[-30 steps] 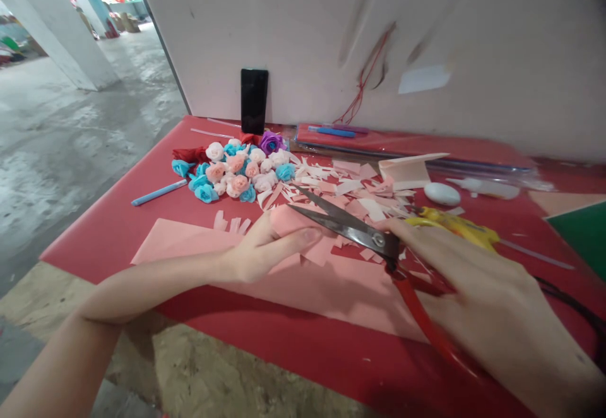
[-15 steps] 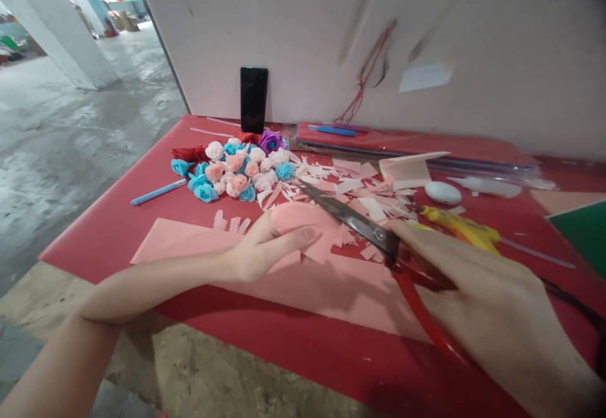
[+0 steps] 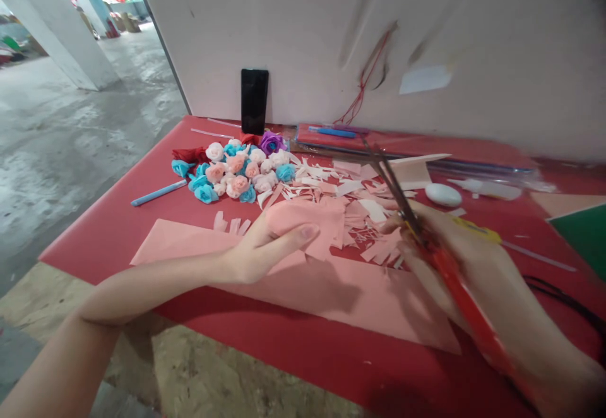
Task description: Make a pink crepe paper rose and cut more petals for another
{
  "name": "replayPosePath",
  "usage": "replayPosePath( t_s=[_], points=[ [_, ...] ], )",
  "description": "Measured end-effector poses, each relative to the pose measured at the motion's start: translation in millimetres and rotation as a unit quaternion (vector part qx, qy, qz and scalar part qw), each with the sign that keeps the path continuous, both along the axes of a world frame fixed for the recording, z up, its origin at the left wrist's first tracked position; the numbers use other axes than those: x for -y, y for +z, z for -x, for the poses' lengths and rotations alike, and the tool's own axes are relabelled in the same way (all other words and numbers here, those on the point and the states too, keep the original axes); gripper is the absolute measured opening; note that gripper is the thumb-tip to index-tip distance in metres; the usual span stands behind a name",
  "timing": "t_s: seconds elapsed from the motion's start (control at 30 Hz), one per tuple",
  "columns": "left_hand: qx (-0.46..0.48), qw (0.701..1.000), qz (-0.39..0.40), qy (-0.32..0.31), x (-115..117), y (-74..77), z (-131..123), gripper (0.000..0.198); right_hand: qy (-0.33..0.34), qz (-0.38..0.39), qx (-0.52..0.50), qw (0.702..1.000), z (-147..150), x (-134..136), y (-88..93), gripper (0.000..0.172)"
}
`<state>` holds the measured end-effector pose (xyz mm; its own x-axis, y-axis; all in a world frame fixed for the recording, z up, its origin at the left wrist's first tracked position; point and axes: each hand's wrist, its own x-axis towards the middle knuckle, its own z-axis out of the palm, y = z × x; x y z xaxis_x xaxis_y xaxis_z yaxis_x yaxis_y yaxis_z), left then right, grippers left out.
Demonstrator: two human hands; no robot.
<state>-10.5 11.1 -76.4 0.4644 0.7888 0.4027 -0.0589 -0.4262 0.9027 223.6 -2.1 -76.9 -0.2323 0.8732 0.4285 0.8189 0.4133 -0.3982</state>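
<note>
Near the centre, the left hand [image 3: 255, 255] pinches a pink paper piece [image 3: 296, 214] beneath its thumb. Half a second ago the scissors [image 3: 452, 277] reached alongside it; now the right hand [image 3: 485, 266] grips them farther off, towards three o'clock, tips pointing to eleven. Cutting seems paused. Paper flowers [image 3: 235, 164] sit at ten.

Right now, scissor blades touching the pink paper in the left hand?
Apart. The head view shows the scissor blades right of the pink paper in the left hand, with loose scraps visible between.
</note>
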Motion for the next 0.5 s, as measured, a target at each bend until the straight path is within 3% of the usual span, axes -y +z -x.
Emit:
replayPosePath(
  t_s=[0.2,0.5],
  points=[
    [0.029,0.998,-0.056,0.008,-3.1,1.5,1.8,0.029,0.045,-0.175,0.166,0.969,4.8,13.5,11.7,0.044],
    [-0.042,0.992,-0.118,-0.002,-1.4,9.9,4.7,0.039,0.053,-0.191,0.2,0.96,3.6,17.5,15.2,0.049]
  ],
)
